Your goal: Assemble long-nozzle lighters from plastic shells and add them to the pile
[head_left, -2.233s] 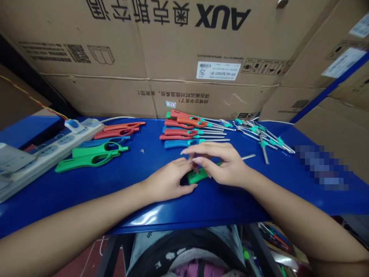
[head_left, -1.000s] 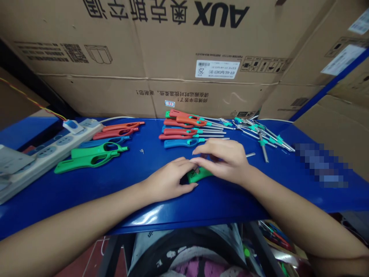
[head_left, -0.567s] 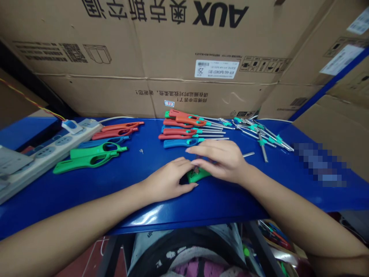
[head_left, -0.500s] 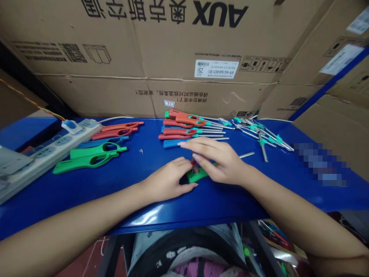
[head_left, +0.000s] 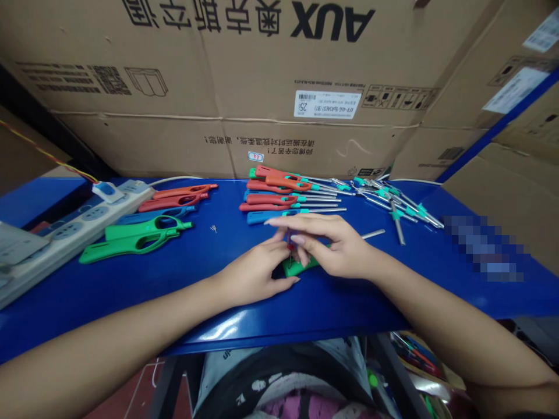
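A green lighter shell lies on the blue table under both hands, its metal tube sticking out to the right. My left hand rests on the table, fingers curled on the shell's left end. My right hand lies over the shell, thumb and fingers pinching a small red part at the shell's top; its index finger is stretched out.
Empty green, blue and red shells lie at the left by a white power strip. Assembled lighters lie at the back centre, metal tubes with teal fittings to the right. Cardboard boxes wall off the back.
My right hand's fingers lowered onto the shell, then lifted again, bringing the small red part into view at the pinch. My left hand stayed in place.
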`<state>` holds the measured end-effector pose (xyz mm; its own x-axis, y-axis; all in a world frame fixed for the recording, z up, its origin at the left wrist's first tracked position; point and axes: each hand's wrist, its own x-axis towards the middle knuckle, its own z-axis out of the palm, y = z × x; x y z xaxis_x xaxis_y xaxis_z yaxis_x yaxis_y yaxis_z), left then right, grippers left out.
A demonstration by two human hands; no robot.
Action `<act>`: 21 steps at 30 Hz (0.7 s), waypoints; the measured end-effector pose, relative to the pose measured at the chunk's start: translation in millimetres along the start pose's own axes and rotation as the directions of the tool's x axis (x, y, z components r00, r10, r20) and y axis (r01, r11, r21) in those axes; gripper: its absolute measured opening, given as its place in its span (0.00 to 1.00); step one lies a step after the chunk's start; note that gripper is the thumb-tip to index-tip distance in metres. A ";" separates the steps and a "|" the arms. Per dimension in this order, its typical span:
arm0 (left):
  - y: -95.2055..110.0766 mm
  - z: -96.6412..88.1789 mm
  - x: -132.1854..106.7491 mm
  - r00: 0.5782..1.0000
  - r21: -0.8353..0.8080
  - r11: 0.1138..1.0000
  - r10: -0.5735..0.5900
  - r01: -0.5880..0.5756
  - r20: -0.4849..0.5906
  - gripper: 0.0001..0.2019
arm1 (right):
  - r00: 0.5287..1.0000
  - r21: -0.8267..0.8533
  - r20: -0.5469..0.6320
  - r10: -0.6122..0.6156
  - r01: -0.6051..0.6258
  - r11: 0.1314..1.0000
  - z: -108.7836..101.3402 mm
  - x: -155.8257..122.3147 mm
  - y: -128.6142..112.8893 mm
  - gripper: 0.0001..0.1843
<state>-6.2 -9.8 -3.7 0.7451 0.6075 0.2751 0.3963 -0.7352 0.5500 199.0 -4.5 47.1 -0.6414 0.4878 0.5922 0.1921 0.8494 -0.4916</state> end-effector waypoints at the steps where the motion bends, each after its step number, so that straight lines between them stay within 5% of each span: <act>1: 0.0 0.3 -0.1 1.000 0.005 1.000 0.000 0.000 -0.002 0.11 | 1.000 0.017 -0.016 -0.005 0.005 1.000 -0.6 0.4 -0.3 0.18; 7: 0.2 0.9 0.0 1.000 -0.014 1.000 0.001 -0.001 0.007 0.14 | 0.983 -0.272 -0.030 -0.180 0.166 0.948 -6.0 -1.7 3.9 0.12; 14: 0.2 4.2 -1.1 0.999 0.008 1.000 0.013 -0.013 -0.052 0.14 | 1.000 0.032 -0.007 -0.023 0.023 0.999 -3.9 0.4 -1.7 0.17; 21: 8.7 11.6 -0.8 0.993 0.062 0.997 -0.046 0.053 -0.110 0.13 | 0.986 -0.140 -0.095 -0.133 0.119 0.983 1.1 1.6 -9.0 0.07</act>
<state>2.9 -20.2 -8.3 0.6627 0.6701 0.3343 0.4677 -0.7190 0.5141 195.5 -11.6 51.7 -0.5875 0.3871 0.7106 0.2162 0.9213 -0.3231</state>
